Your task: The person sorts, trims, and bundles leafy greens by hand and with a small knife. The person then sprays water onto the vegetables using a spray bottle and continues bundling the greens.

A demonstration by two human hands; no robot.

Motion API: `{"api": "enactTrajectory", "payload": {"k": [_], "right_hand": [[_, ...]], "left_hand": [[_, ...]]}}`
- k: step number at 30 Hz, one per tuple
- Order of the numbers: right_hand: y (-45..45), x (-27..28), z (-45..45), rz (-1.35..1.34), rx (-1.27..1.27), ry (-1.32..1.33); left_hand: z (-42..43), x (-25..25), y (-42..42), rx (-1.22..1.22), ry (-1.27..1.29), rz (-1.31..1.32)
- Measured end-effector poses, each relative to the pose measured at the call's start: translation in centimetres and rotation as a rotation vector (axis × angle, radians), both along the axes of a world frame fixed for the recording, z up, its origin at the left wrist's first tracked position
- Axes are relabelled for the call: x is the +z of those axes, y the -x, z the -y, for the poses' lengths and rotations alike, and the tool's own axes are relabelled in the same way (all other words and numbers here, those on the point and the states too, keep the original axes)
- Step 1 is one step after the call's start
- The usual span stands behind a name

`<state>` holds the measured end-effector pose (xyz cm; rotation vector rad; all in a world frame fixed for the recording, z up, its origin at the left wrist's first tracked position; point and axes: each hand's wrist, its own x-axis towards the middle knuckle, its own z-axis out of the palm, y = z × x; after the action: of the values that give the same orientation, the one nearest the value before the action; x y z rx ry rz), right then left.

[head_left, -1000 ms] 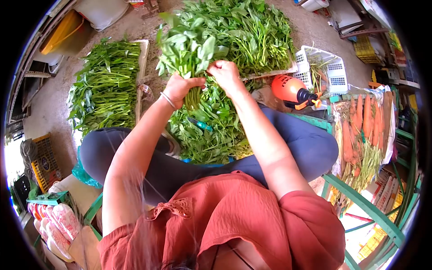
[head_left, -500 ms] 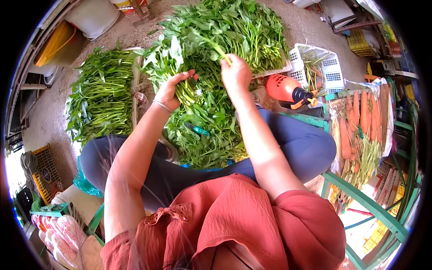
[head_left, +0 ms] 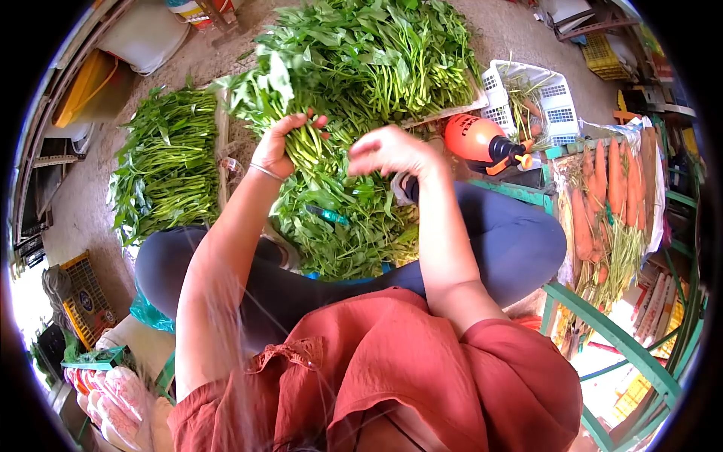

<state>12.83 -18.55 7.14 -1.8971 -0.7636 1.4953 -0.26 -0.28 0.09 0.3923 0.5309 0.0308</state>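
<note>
My left hand (head_left: pixel 279 143) is closed round a bunch of water spinach (head_left: pixel 307 143), its leaves pointing away and its pale stem ends towards me. Just right of those stem ends is my right hand (head_left: pixel 399 154), fingers stretched out and slightly blurred, with nothing visible in it. Below both hands spreads a heap of loose water spinach (head_left: pixel 346 245) between my legs. A teal-handled tool (head_left: pixel 327 214) lies on this heap; its kind is not clear.
Stacked water spinach lies at the far side (head_left: pixel 392 45) and at the left (head_left: pixel 169 162). To the right are an orange spray bottle (head_left: pixel 473 139), a white basket (head_left: pixel 559 113) with scraps, and carrots (head_left: pixel 614 184) beside a green metal frame (head_left: pixel 602 324).
My right hand has come back towards me and opened; the stem it held is no longer in it. My left hand keeps its bunch, shifted slightly left.
</note>
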Motion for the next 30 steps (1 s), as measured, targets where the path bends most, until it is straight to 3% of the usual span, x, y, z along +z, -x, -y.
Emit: {"api": "enactTrajectory", "payload": {"k": [1,2,3,4,5,6,9,10,14,18,19,21,22,24,26,28,30], "right_hand": [[-1.7,-1.6,0.2,0.024,-0.276,-0.077],[-3.4,-3.2,0.0,0.320,-0.572,-0.094],[-6.4,-7.7,0.1,0.786,-0.736,-0.145],[-7.9,-9.0,-0.4,1.096,-0.917,0.000],[-8.2,-8.3,-1.0,1.183,-0.994,0.118],[-9.1,-8.3,-1.5,1.099,-0.898,0.262],[-11.7,-8.9,-1.1,0.817,-0.757,0.294],[-14.0,-11.4,-0.3,0.724,-0.779,0.200],[-14.4,-8.4,1.8,0.288,-1.182,-0.304],[-14.7,-7.2,4.4,-0.407,-1.348,-0.455],[-14.4,-7.0,4.6,-0.407,-1.346,-0.457],[-13.7,-6.9,4.9,-0.581,-1.391,-0.733],[-13.3,-7.2,4.7,-0.583,-1.392,-0.733],[-12.3,-7.8,4.1,-0.425,-1.394,-0.440],[-12.2,-7.4,4.1,-0.541,-1.345,-0.770],[-12.3,-7.9,4.0,-0.456,-1.422,-0.741],[-12.1,-8.5,3.2,-0.126,-1.506,-0.526]], "left_hand": [[0.0,0.2,-0.3,0.085,0.021,0.014],[-0.2,0.5,-0.3,0.082,0.037,0.000],[-0.3,0.6,0.0,0.070,0.037,-0.009],[-0.4,0.7,0.0,0.054,0.034,-0.012],[0.0,0.9,-0.1,0.086,0.015,-0.074],[0.0,0.3,-0.1,0.106,0.010,-0.074],[0.1,0.7,-0.2,0.092,0.035,-0.070],[0.1,1.1,-0.2,0.083,0.023,-0.072],[-0.3,0.7,-0.2,0.048,-0.020,-0.099],[0.2,0.8,-0.4,0.116,-0.046,-0.130],[0.2,0.8,-0.5,0.098,-0.036,-0.116],[0.3,0.7,-0.6,0.072,-0.027,-0.106],[0.4,0.8,-0.5,0.071,-0.028,-0.108],[0.5,1.0,-0.7,0.043,-0.017,-0.085],[0.4,1.1,-0.9,0.044,-0.017,-0.059],[0.6,0.9,-0.7,0.031,0.019,-0.041],[0.5,1.0,-0.9,0.019,-0.004,-0.022]]}}
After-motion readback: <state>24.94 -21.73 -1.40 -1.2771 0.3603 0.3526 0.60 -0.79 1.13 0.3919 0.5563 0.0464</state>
